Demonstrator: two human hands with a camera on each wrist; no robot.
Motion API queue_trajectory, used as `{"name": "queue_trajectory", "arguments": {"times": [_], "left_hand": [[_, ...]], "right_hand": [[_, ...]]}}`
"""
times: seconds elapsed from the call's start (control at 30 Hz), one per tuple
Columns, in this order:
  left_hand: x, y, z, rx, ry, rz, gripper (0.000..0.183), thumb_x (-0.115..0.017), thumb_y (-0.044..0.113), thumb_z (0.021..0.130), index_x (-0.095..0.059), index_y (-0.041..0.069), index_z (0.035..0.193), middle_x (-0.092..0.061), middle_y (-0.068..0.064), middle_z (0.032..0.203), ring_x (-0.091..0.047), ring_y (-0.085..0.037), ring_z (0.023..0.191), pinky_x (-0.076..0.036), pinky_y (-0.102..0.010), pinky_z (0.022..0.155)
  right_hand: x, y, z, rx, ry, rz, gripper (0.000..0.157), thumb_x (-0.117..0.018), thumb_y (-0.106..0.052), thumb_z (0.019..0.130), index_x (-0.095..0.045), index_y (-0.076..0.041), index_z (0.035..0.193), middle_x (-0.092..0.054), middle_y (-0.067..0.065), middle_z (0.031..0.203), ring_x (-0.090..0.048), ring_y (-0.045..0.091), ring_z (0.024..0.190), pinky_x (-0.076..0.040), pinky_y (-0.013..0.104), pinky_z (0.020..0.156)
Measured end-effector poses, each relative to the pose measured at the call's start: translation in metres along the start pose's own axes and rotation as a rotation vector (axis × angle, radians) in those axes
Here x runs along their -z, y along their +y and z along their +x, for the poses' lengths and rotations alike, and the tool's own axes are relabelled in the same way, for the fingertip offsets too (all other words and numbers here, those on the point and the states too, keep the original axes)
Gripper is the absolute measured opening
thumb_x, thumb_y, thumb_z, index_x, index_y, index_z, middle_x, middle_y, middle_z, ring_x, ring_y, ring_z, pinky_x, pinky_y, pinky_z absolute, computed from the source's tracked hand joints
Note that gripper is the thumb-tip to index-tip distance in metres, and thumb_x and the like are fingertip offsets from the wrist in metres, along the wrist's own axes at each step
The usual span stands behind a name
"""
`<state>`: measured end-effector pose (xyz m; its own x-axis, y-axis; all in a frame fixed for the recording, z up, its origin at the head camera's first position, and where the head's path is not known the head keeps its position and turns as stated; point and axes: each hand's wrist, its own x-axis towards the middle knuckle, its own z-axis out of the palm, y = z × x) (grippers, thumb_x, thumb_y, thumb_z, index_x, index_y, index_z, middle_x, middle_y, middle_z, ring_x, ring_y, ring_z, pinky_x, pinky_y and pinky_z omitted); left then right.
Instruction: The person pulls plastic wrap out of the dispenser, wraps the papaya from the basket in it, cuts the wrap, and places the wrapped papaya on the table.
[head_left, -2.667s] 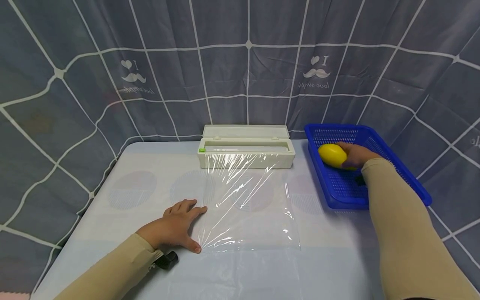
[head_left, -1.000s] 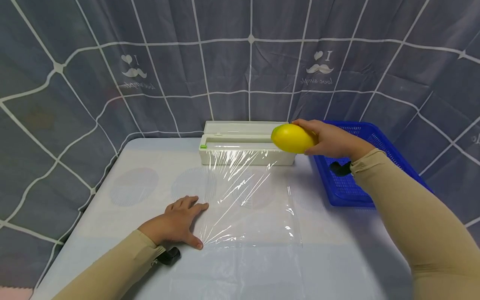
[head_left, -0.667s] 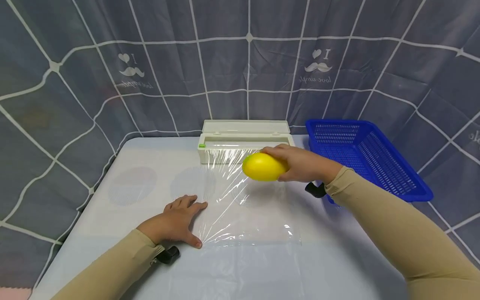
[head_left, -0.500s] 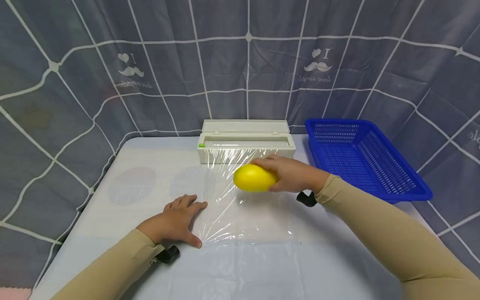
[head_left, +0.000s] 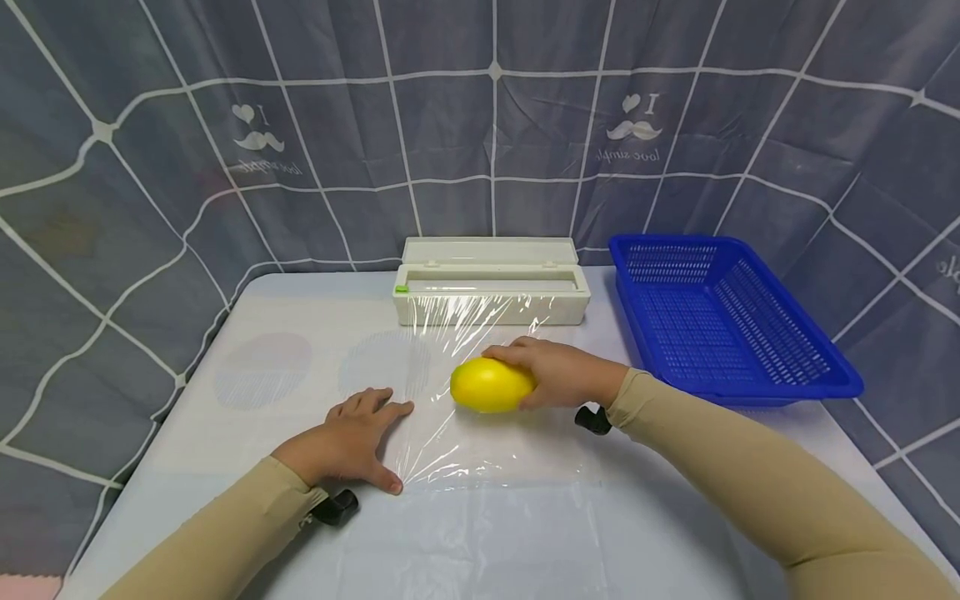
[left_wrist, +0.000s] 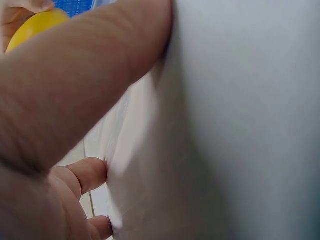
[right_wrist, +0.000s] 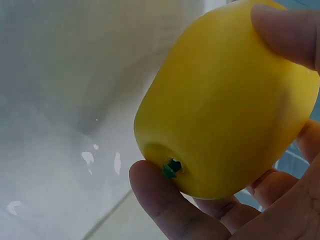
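A sheet of clear cling film (head_left: 457, 458) stretches forward over the table from a white cling film dispenser (head_left: 491, 310) whose lid stands raised. My left hand (head_left: 345, 446) rests with spread fingers at the film's left edge, its thumb on the front left corner. In the left wrist view the thumb (left_wrist: 85, 75) presses down close to the camera. With my right hand (head_left: 558, 375) I grip an oval yellow toy fruit (head_left: 491, 385) low above the film; whether it touches is unclear. The right wrist view shows its green stem (right_wrist: 171, 168) beside a fingertip.
A blue perforated basket (head_left: 712, 325) stands at the right, with no fruit visible in it. The white table (head_left: 525, 550) has a printed pattern under the film. A grey checked curtain (head_left: 450, 125) encloses the back and sides.
My right hand has lifted the yellow toy fruit from the blue basket and carried it left, then down and toward me over the film. My left hand has stayed in place.
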<state>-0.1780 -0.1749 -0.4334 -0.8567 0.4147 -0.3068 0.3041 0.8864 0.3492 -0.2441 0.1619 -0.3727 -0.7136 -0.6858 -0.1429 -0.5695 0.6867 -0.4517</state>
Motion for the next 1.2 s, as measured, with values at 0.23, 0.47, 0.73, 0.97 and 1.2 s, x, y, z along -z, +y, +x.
{"name": "queue_trajectory", "arguments": {"times": [0.23,0.47,0.73,0.97,1.2], "left_hand": [[0.001,0.001,0.001,-0.008,0.002,-0.004,0.117,-0.098,0.054,0.064,-0.041,0.018,0.160,-0.026,-0.025,0.167,-0.024,-0.051,0.154,-0.025,-0.075,0.117],[0.001,0.002,0.001,-0.007,-0.003,-0.011,0.118,-0.098,0.054,0.063,-0.041,0.018,0.160,-0.026,-0.025,0.167,-0.024,-0.052,0.154,-0.025,-0.075,0.117],[0.001,0.000,0.002,-0.006,-0.004,-0.005,0.118,-0.098,0.054,0.064,-0.041,0.019,0.161,-0.025,-0.025,0.168,-0.023,-0.051,0.154,-0.024,-0.074,0.118],[0.003,0.003,0.001,0.010,-0.017,0.001,0.118,-0.098,0.054,0.064,-0.040,0.018,0.161,-0.024,-0.025,0.168,-0.022,-0.052,0.154,-0.023,-0.074,0.119],[0.005,0.006,0.000,0.004,-0.018,0.003,0.118,-0.098,0.054,0.063,-0.041,0.017,0.160,-0.025,-0.026,0.167,-0.023,-0.053,0.153,-0.024,-0.074,0.118]], "right_hand": [[-0.012,0.000,0.003,-0.014,-0.038,-0.008,0.085,-0.087,-0.017,0.084,-0.048,-0.030,0.158,-0.062,0.005,0.139,-0.061,0.026,0.122,-0.050,0.051,0.111],[-0.017,-0.001,0.003,-0.035,-0.063,0.011,0.087,-0.088,-0.019,0.083,-0.047,-0.028,0.159,-0.062,0.005,0.139,-0.061,0.026,0.122,-0.049,0.051,0.112],[-0.020,0.002,0.004,-0.039,-0.074,0.010,0.087,-0.086,-0.024,0.086,-0.043,-0.030,0.161,-0.061,0.004,0.141,-0.060,0.025,0.122,-0.048,0.050,0.113],[-0.023,0.004,0.007,-0.025,-0.075,0.021,0.086,-0.084,-0.027,0.087,-0.041,-0.031,0.162,-0.060,0.004,0.142,-0.060,0.025,0.123,-0.048,0.049,0.114],[-0.025,0.005,0.008,0.005,-0.072,0.029,0.087,-0.084,-0.027,0.088,-0.040,-0.028,0.163,-0.060,0.006,0.141,-0.060,0.025,0.120,-0.049,0.048,0.112]]}}
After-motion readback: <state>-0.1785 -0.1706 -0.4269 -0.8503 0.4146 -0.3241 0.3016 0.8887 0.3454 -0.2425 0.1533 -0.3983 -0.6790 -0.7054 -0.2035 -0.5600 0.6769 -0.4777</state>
